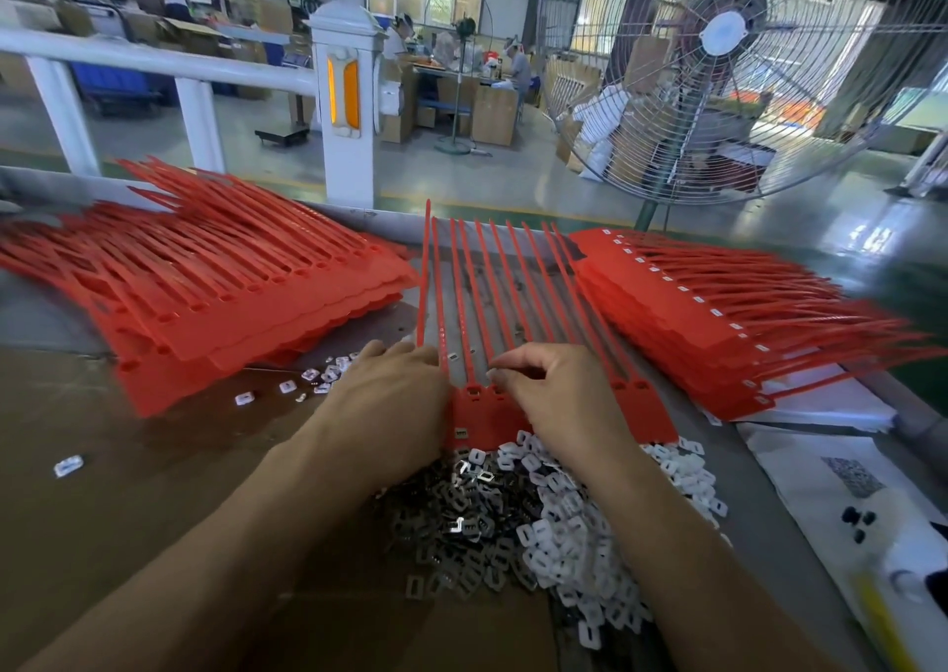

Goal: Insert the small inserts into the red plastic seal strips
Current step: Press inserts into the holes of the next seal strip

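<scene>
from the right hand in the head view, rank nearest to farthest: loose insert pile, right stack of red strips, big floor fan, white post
1. loose insert pile, just below the right hand
2. right stack of red strips, to its right
3. white post and big floor fan, both far behind; too close to call

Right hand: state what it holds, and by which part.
The right hand seems to pinch something small at its fingertips over the red strip; what it is cannot be told.

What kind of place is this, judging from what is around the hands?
Most likely a factory assembly floor. Stacks of red seal strips lie on the workbench, a heap of small inserts sits near both hands, a large industrial fan stands close by, and cardboard boxes stand on the floor behind.
</scene>
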The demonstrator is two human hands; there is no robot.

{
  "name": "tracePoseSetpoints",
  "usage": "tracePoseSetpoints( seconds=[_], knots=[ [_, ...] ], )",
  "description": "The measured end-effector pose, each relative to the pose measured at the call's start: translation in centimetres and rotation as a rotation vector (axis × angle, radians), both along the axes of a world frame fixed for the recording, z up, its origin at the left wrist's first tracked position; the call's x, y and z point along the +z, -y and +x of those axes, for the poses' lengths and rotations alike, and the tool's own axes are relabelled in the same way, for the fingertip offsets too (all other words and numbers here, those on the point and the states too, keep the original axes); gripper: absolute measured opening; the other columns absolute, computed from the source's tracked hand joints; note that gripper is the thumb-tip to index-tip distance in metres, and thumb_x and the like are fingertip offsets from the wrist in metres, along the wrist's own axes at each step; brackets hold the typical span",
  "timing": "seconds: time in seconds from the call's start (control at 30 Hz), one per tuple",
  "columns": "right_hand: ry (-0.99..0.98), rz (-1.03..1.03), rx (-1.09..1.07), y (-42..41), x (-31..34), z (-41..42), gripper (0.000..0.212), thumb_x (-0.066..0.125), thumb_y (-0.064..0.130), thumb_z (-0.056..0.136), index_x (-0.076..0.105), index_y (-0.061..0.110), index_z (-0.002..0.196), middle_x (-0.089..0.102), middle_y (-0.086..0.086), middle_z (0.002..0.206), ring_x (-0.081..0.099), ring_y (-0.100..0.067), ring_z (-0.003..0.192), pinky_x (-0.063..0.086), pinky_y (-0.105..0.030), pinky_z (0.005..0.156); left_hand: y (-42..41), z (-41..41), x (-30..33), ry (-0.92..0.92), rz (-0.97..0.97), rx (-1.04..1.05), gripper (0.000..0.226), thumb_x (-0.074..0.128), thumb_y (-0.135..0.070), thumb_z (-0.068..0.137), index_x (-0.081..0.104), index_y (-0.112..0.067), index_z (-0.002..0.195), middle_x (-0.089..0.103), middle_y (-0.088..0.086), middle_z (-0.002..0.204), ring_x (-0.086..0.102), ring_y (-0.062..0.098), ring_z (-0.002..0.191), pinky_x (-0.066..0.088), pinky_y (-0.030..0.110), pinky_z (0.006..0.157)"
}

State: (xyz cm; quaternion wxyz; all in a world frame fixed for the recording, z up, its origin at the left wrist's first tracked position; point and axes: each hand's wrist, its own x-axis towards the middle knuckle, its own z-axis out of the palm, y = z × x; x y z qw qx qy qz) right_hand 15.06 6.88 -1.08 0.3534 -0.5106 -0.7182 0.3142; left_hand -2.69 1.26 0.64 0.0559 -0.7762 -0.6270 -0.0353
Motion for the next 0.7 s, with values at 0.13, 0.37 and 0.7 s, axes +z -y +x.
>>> tracePoseSetpoints(
  seconds=[0.13,0.37,0.7],
  knots=[
    [0.062,0.048,0.008,-0.3,-0.1,-0.1,0.010,0.070,0.021,0.098,0.079,0.025,0.096,0.071,0.019,0.085,0.063,0.014,0.083,0.045,-0.002,0.062,-0.1,-1.0,0.7,0.082,-0.049,-0.035,0.031,0.045,-0.029,0.096,0.069,-0.032,0.116,0.061,-0.012,0.110,0.053,0.012,0.114,0.038,0.039,0.102],
    [0.094,0.114,0.028,-0.3,0.0,-0.8,0.016,0.069,0.018,0.098,0.081,0.023,0.107,0.077,0.014,0.098,0.067,0.008,0.089,0.051,-0.006,0.074,0.0,-0.5,0.3,0.032,0.002,-0.060,0.028,0.045,-0.029,0.096,0.068,-0.031,0.111,0.056,-0.012,0.109,0.050,0.014,0.108,0.036,0.033,0.093],
    [0.183,0.091,0.059,-0.6,-0.6,-1.2,0.015,0.071,0.019,0.098,0.078,0.028,0.108,0.075,0.015,0.105,0.065,0.010,0.093,0.046,0.000,0.073,-0.4,-1.3,-0.6,0.302,0.033,0.023,0.028,0.053,-0.029,0.093,0.070,-0.035,0.114,0.059,-0.010,0.116,0.055,0.017,0.116,0.044,0.039,0.099]
  ],
)
